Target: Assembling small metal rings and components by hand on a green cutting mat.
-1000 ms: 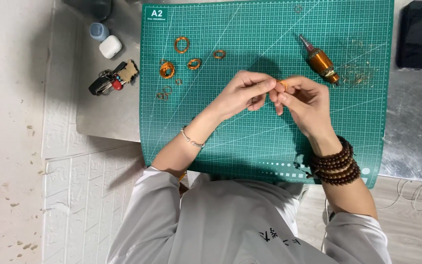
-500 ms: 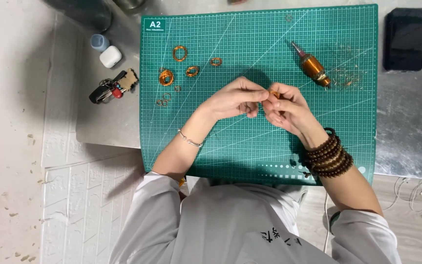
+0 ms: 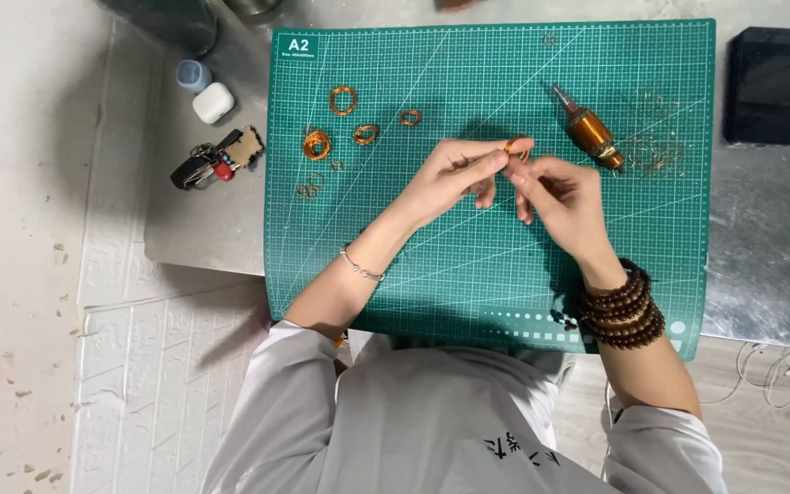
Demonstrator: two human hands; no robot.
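Both hands meet over the middle of a green cutting mat (image 3: 468,265). My left hand (image 3: 457,171) and my right hand (image 3: 561,197) pinch a small copper wire ring (image 3: 516,148) between their fingertips. Several finished copper wire rings (image 3: 343,100) lie on the mat's upper left. A spool of copper wire (image 3: 590,133) with a pointed tip lies just right of my hands, with loose thin wire (image 3: 653,154) beside it. A thin bracelet circles my left wrist and dark wooden beads (image 3: 621,310) wrap my right wrist.
The mat lies on a grey metal table (image 3: 761,238). Left of the mat are a bunch of keys (image 3: 214,159), a white earbud case (image 3: 213,102) and a small blue cap (image 3: 193,75). A black box (image 3: 763,84) stands at the right. White cable (image 3: 774,370) hangs at the table's front right.
Both hands have stayed together on the ring, fingers shifting slightly around it. The camera view drifted a little, so everything sits somewhat lower in the frame.
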